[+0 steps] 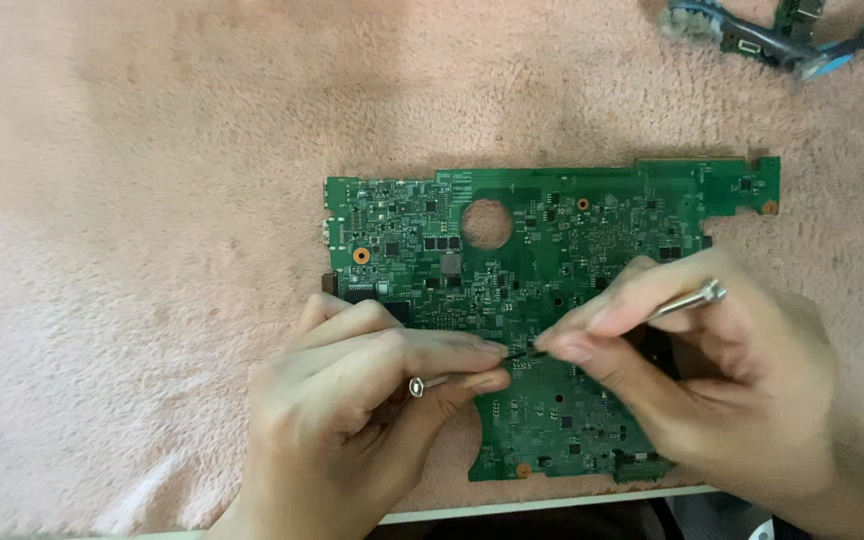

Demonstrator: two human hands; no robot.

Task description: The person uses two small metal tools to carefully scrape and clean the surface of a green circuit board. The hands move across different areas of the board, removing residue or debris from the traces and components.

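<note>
Two hands met over the middle of the board, each pinching a thin metal tool. The left hand had thumb and forefinger closed on a short silver tool whose round end stuck out toward the palm. The right hand held a longer silver tool the same way, with its knurled end poking up past the knuckles. Both tips came together at one tiny spot on the board, just left of the right forefinger; what sat between them was too small to make out.

The green board lay flat on a pink fuzzy cloth, a bit right of the cloth's centre, with its lower edge near the cloth's front edge. A round hole showed near the board's top left. At the cloth's far right corner sat another small green board with blue bits, well apart from the hands.

My take on doing this bit well: keep both wrists planted on the cloth so the tips don't wander, since the parts around that spot were packed tight. Light pressure only, because a slip could scrape the neighbours or fling something tiny into the fuzz, where it would be a pain to find. Holding the board still with the heels of the hands looked smart too, as nothing else pinned it down.
</note>
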